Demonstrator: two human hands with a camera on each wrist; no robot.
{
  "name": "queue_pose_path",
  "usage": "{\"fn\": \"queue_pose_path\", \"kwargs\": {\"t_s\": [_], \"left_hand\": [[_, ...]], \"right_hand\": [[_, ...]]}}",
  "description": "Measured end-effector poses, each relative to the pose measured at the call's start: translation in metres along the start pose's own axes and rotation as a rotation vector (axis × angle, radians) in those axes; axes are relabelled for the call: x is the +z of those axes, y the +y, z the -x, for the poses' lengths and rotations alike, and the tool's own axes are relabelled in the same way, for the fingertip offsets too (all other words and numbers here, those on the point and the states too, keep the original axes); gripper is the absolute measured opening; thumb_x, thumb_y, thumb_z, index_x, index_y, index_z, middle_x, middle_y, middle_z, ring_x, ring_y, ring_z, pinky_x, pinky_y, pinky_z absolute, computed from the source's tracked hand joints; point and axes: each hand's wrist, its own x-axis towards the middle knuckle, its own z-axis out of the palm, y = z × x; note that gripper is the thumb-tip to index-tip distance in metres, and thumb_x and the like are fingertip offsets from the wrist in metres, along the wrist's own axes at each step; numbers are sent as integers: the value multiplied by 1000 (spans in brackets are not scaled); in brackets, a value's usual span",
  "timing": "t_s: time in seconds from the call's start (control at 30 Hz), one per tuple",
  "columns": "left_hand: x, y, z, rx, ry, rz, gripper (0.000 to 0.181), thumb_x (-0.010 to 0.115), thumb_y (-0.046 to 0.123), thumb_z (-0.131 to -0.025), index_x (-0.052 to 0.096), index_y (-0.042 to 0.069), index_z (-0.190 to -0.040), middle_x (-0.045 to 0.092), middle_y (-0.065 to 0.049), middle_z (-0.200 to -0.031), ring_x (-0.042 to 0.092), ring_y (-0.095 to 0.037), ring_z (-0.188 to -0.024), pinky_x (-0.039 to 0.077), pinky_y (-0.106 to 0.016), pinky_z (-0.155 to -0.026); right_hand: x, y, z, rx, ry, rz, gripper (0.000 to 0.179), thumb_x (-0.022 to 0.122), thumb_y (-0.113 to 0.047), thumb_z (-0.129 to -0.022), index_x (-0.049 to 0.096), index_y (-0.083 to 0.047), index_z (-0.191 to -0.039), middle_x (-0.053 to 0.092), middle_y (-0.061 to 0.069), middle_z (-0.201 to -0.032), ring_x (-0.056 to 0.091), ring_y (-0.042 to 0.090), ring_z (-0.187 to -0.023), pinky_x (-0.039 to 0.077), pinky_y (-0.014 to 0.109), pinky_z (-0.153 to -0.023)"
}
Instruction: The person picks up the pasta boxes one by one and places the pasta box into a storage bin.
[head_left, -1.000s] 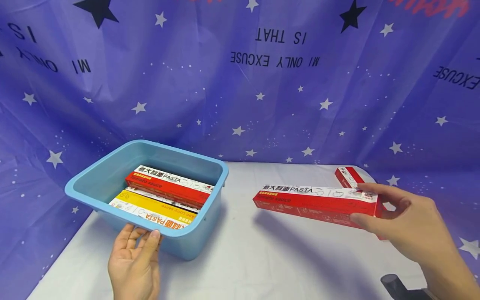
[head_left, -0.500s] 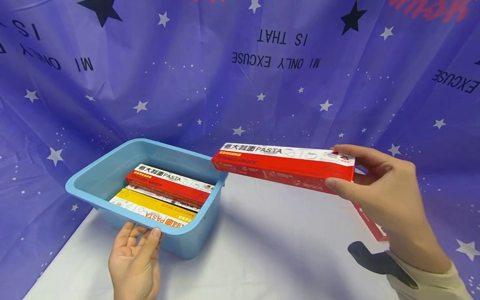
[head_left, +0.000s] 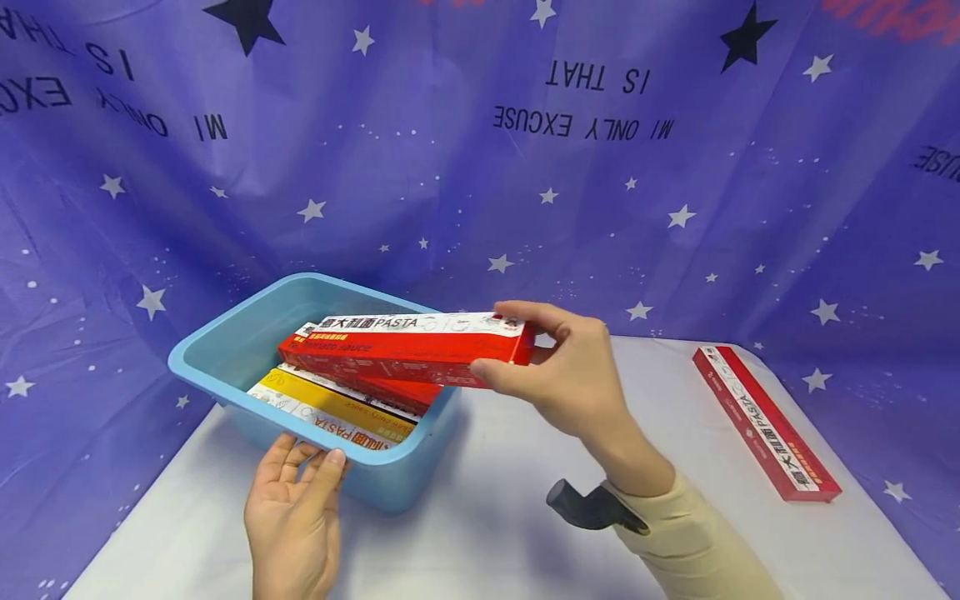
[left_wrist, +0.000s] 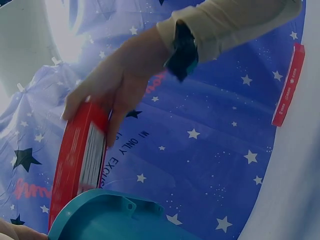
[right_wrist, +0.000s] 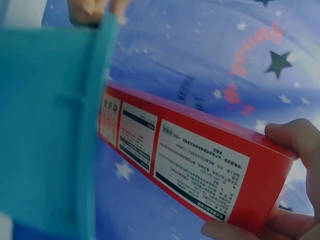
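My right hand [head_left: 566,367] pinches the right end of a red and white pasta box [head_left: 405,346], thumb on the near side and fingers at the far side. The box's left part reaches over the blue tub [head_left: 427,442] and overlaps a second red pasta box [head_left: 408,390] lying inside. A yellow and white pasta box [head_left: 337,404] lies in front of that one. My left hand [head_left: 296,508] holds the tub's near rim, thumb on top and fingers beneath. In the right wrist view, printed label panels show on the held pasta box [right_wrist: 195,160].
Another red pasta box [head_left: 768,425] lies on the white-covered table [head_left: 510,517] at the right. A purple curtain [head_left: 480,167] with stars and lettering hangs behind the table. A dark band with a stub [head_left: 592,507] sits on the right wrist.
My right hand has carried the red pasta box left, first upward and then down over the tub. The left hand stays at the rim. The view has shifted slightly.
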Motion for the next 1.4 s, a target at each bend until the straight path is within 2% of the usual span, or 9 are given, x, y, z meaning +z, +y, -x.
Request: {"fn": "queue_pose_path", "kwargs": {"t_s": [0.13,0.27,0.37,0.6,0.7,0.83,1.0,1.27,1.4], "left_hand": [[4,-1,1,-4,-7,1,52,59,-18,-88,38,-2,-133,41,-15,-115,51,-20,-96,56,-27,-84],[7,-2,2,2,-1,12,52,58,-20,-87,39,-2,-132,42,-16,-114,52,-19,-95,56,-27,-83],[8,-3,4,1,-2,17,53,58,-20,-87,39,-2,-133,42,-16,-114,52,-19,-94,57,-27,-82],[10,-5,4,0,-14,25,55,59,-20,-87,36,-2,-134,40,-16,-114,50,-20,-94,57,-26,-81],[10,-5,4,4,-2,26,55,58,-19,-87,36,-2,-134,40,-16,-114,50,-20,-94,57,-25,-79],[8,-6,5,-11,15,-1,55,59,-17,-88,35,-1,-135,40,-16,-115,50,-20,-94,56,-26,-81],[4,-6,5,-17,14,-8,55,59,-17,-88,36,-1,-135,41,-15,-115,51,-20,-95,56,-27,-82],[1,-2,1,-9,15,7,55,58,-20,-87,37,-2,-135,42,-15,-113,52,-20,-93,57,-26,-80],[1,-1,1,-18,23,7,56,58,-20,-87,36,-2,-135,42,-15,-113,52,-20,-93,57,-27,-80]], "right_hand": [[33,10,-5,-43,8,43,49,90,-26,-68,72,-16,-112,68,-1,-101,68,15,-74,60,31,-58],[66,22,-7,-98,8,155,51,89,-34,-68,73,-12,-111,69,-4,-99,64,9,-78,58,23,-60],[85,30,-5,-90,-9,236,54,88,-38,-68,72,-9,-110,70,-3,-98,62,6,-79,55,19,-60],[106,31,-4,-148,-141,573,50,83,-43,-71,69,-7,-102,67,-2,-92,54,10,-83,49,18,-64],[103,31,-5,-172,-210,603,44,81,-38,-76,69,-7,-104,68,-1,-97,52,13,-92,50,22,-71],[78,39,1,-179,-183,498,39,75,-29,-81,68,-8,-113,67,-2,-110,54,15,-104,50,31,-88],[22,60,13,-161,-20,472,42,75,-25,-82,66,-9,-120,66,0,-119,56,20,-115,46,40,-99],[-93,103,24,62,186,663,50,72,-30,-86,60,-9,-130,59,14,-131,57,41,-111,48,56,-90],[-145,124,37,198,240,769,57,69,-36,-88,55,-6,-134,55,24,-133,50,49,-116,41,66,-90]]}}
